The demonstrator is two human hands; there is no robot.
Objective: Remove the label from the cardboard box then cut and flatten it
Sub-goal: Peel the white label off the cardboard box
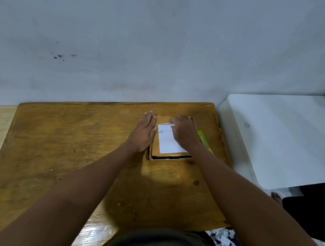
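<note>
A small brown cardboard box (155, 150) lies flat on the wooden table (62, 145), toward its far right. A white label (167, 143) covers most of the box's top. My left hand (144, 133) rests flat against the box's left side, fingers together and extended. My right hand (183, 133) lies over the label's far right part, fingertips pinching its lifted top edge. A yellow-green utility knife (204, 139) lies on the table just right of the box, partly hidden by my right wrist.
A grey wall stands right behind the table's far edge. A white block-like surface (279, 138) stands close to the table's right side. Black and white patterned material (225, 242) lies below the table's near right corner.
</note>
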